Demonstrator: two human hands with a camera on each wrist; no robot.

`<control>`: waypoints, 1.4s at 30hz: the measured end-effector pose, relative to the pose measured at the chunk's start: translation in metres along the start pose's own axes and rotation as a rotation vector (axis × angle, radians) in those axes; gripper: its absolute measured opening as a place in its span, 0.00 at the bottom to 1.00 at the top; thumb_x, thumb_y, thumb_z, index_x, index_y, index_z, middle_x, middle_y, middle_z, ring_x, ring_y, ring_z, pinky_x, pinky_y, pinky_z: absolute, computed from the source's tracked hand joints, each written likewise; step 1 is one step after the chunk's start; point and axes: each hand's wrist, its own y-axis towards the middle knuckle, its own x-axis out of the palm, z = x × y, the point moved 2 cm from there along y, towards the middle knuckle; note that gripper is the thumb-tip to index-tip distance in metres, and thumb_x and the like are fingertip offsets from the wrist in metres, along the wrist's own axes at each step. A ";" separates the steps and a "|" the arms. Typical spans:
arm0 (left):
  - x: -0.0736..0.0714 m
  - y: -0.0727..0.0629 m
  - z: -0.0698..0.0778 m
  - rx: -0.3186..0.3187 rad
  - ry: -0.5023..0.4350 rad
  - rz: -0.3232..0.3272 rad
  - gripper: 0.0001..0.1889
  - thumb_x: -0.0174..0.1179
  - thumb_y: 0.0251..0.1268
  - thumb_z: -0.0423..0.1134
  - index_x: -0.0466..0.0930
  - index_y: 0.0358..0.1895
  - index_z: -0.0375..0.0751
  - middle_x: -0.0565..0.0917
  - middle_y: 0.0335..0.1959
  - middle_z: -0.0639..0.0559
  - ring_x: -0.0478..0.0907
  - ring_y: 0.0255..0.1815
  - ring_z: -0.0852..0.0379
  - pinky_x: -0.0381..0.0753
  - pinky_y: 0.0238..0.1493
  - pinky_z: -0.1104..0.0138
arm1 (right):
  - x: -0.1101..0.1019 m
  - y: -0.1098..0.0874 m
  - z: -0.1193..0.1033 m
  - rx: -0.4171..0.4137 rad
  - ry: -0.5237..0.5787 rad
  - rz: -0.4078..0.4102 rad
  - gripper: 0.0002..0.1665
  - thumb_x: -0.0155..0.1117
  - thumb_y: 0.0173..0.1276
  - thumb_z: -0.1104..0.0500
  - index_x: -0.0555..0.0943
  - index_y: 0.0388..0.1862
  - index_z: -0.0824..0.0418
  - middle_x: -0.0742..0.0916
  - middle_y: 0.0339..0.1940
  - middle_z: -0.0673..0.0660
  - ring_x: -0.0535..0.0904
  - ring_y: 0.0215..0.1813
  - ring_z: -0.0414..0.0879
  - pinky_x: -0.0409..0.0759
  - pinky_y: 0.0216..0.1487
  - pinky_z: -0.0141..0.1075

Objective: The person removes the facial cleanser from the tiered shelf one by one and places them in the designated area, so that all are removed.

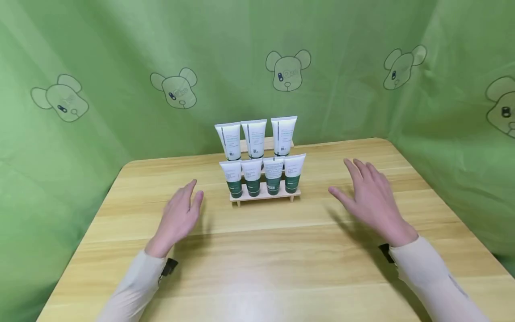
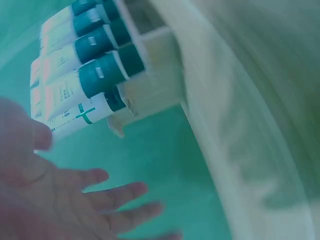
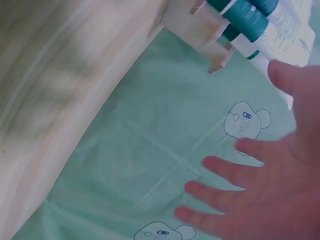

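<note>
A tiered wooden rack (image 1: pixel 265 195) stands toward the back of the table, holding several white and green squeeze tubes upright on their caps. Its front row has smaller tubes (image 1: pixel 252 174) with broad green lower parts; one of them (image 1: pixel 273 172) shows a side printed with dense text. Behind and higher stand 3 larger white tubes (image 1: pixel 255 136), with a wider gap before the rightmost. My left hand (image 1: pixel 179 218) hovers left of the rack, fingers extended, holding nothing. To the right, my right hand (image 1: pixel 371 197) is spread above the table, thumb toward the rack and apart from it.
The light wood table (image 1: pixel 249 268) has rounded back corners. A green curtain (image 1: pixel 225 53) printed with bear heads hangs close behind its back edge and along both sides. Dark straps show at the cuffs of both pale sleeves (image 1: pixel 426 264).
</note>
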 end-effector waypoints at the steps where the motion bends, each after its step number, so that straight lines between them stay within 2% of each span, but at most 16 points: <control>1: -0.001 0.004 0.000 0.012 -0.061 -0.008 0.37 0.30 0.83 0.61 0.49 0.82 0.38 0.60 0.79 0.32 0.57 0.78 0.30 0.53 0.76 0.34 | -0.002 0.003 -0.003 -0.016 0.033 0.019 0.52 0.61 0.72 0.35 0.58 0.80 0.66 0.67 0.76 0.75 0.60 0.74 0.76 0.57 0.70 0.71; 3: -0.001 0.014 0.000 0.026 -0.187 -0.022 0.33 0.37 0.85 0.53 0.51 0.81 0.36 0.68 0.74 0.31 0.68 0.72 0.31 0.67 0.71 0.40 | -0.005 0.009 -0.009 -0.025 0.108 0.043 0.51 0.64 0.72 0.38 0.58 0.81 0.65 0.70 0.74 0.74 0.64 0.73 0.74 0.61 0.69 0.69; 5: 0.000 0.022 0.000 0.016 -0.278 -0.036 0.30 0.44 0.84 0.46 0.54 0.80 0.37 0.74 0.69 0.31 0.75 0.66 0.33 0.76 0.65 0.44 | -0.008 0.015 -0.014 -0.007 0.182 0.052 0.50 0.65 0.72 0.40 0.57 0.81 0.64 0.71 0.74 0.72 0.65 0.72 0.72 0.63 0.69 0.67; 8: 0.003 0.030 0.000 -0.009 -0.361 -0.066 0.29 0.52 0.80 0.39 0.59 0.78 0.37 0.80 0.63 0.32 0.80 0.60 0.36 0.83 0.57 0.50 | -0.011 0.025 -0.021 0.022 0.260 0.054 0.48 0.64 0.73 0.41 0.58 0.81 0.63 0.72 0.73 0.71 0.65 0.72 0.70 0.63 0.69 0.66; 12: 0.010 0.036 0.000 -0.041 -0.449 -0.085 0.26 0.55 0.77 0.34 0.65 0.74 0.35 0.82 0.58 0.32 0.84 0.54 0.36 0.85 0.50 0.53 | -0.010 0.039 -0.030 0.032 0.302 0.045 0.47 0.62 0.74 0.40 0.59 0.80 0.63 0.72 0.73 0.69 0.65 0.74 0.67 0.62 0.71 0.65; 17: 0.022 0.042 0.001 -0.063 -0.590 -0.084 0.21 0.53 0.75 0.26 0.70 0.68 0.29 0.79 0.57 0.28 0.85 0.48 0.34 0.84 0.54 0.47 | -0.006 0.056 -0.042 0.023 0.330 0.019 0.46 0.60 0.75 0.39 0.59 0.81 0.61 0.73 0.73 0.67 0.67 0.73 0.66 0.63 0.71 0.64; 20: 0.031 0.046 0.003 -0.091 -0.653 -0.120 0.20 0.52 0.76 0.26 0.69 0.67 0.26 0.77 0.58 0.27 0.85 0.47 0.37 0.85 0.55 0.51 | -0.004 0.068 -0.048 0.015 0.341 0.006 0.44 0.59 0.76 0.39 0.59 0.80 0.60 0.74 0.72 0.67 0.69 0.72 0.65 0.65 0.71 0.63; 24: 0.042 0.049 0.007 -0.121 -0.684 -0.164 0.20 0.51 0.77 0.27 0.68 0.68 0.25 0.77 0.58 0.28 0.86 0.45 0.41 0.86 0.53 0.56 | -0.005 0.086 -0.054 0.014 0.354 -0.024 0.43 0.57 0.77 0.38 0.60 0.80 0.60 0.76 0.72 0.66 0.71 0.71 0.64 0.68 0.70 0.63; 30: 0.052 0.050 0.011 -0.152 -0.667 -0.213 0.24 0.55 0.76 0.29 0.67 0.72 0.32 0.80 0.55 0.31 0.87 0.44 0.42 0.87 0.50 0.57 | -0.007 0.111 -0.062 0.014 0.397 -0.070 0.42 0.57 0.77 0.39 0.61 0.79 0.61 0.77 0.70 0.65 0.73 0.70 0.61 0.71 0.69 0.61; 38: 0.057 0.053 0.013 -0.160 -0.676 -0.219 0.25 0.57 0.76 0.31 0.67 0.73 0.35 0.82 0.52 0.34 0.88 0.43 0.43 0.87 0.46 0.61 | -0.005 0.127 -0.068 0.008 0.450 -0.132 0.42 0.57 0.77 0.39 0.62 0.77 0.64 0.79 0.68 0.64 0.74 0.68 0.60 0.71 0.70 0.57; 42: 0.057 0.055 0.013 -0.158 -0.655 -0.238 0.26 0.57 0.75 0.32 0.67 0.73 0.34 0.82 0.51 0.35 0.87 0.43 0.44 0.87 0.45 0.61 | -0.002 0.134 -0.067 0.014 0.504 -0.162 0.38 0.60 0.77 0.41 0.67 0.74 0.64 0.80 0.65 0.62 0.76 0.67 0.59 0.72 0.69 0.55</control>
